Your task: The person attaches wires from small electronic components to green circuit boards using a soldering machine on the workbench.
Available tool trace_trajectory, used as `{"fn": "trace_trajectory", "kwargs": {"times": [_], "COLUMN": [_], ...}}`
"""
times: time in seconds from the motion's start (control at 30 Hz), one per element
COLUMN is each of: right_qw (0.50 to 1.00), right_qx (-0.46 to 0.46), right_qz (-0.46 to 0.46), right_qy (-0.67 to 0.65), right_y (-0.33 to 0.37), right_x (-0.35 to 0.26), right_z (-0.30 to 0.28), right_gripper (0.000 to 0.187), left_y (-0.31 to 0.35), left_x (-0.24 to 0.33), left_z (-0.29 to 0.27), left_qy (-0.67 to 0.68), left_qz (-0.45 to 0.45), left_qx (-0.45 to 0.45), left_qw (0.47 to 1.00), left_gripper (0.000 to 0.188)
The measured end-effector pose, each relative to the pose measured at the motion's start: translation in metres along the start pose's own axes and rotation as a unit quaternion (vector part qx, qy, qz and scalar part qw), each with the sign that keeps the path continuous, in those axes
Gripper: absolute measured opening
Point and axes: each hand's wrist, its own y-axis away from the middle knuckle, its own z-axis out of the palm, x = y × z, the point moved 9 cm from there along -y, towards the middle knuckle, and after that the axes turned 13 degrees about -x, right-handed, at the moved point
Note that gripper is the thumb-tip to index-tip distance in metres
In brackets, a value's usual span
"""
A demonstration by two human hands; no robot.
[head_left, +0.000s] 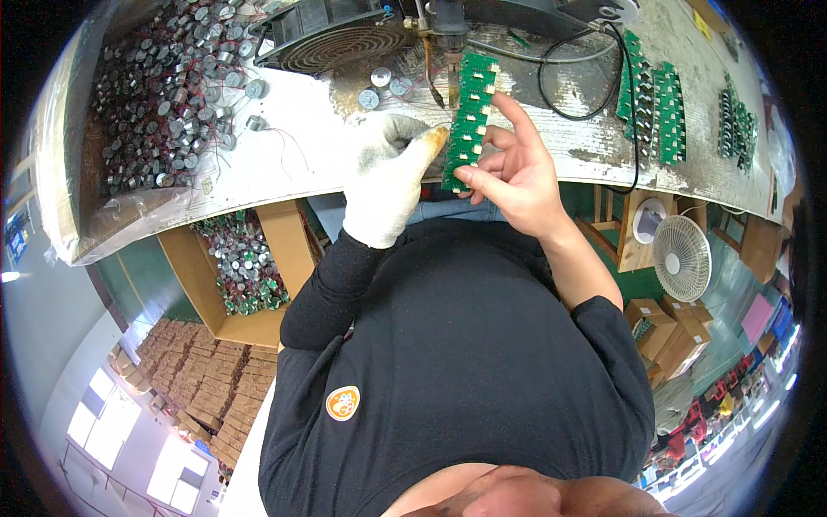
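A long green circuit board (472, 121) with a row of small white connectors is held upright along its length by my right hand (515, 177). The bare thumb and fingers grip its right edge and lower end. My left hand (385, 177), in a white glove with brown-stained tips, is closed at the board's left edge. Whatever its fingertips pinch is too small to make out. Just beyond the hands, a mounted soldering head (452, 52) points down beside the board's upper end, with a thin bent copper-coloured tube (432, 73) next to it.
A tray of small round motors (177, 103) with red wires fills the left side. Several loose motors (369, 99) lie near a black fan (345, 43). More green boards (669, 112) and a black cable (636, 146) are at right. Below the bench stands a carton (185, 267).
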Motion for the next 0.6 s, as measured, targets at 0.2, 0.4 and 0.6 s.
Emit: {"fn": "trace_trajectory", "kwargs": {"times": [0.2,0.4,0.6], "right_qw": [1.0,1.0,0.999], "right_qx": [0.004,0.019,0.036], "right_qz": [0.003,0.004,0.012], "right_qy": [0.009,-0.012,-0.026], "right_y": [-0.002,-0.003,-0.002], "right_x": [0.0,0.001,0.003], "right_z": [0.002,-0.001,-0.009], "right_gripper": [0.084,0.084,0.083], "left_y": [-0.001,0.017,0.063], "left_x": [0.0,0.018,0.05], "left_z": [-0.005,-0.025,-0.135], "left_qy": [-0.009,-0.005,-0.31], "left_qz": [0.011,0.055,0.157], "left_qx": [0.012,0.043,0.278], "left_qw": [1.0,0.998,0.896], "left_gripper": [0.018,0.022,0.02]}}
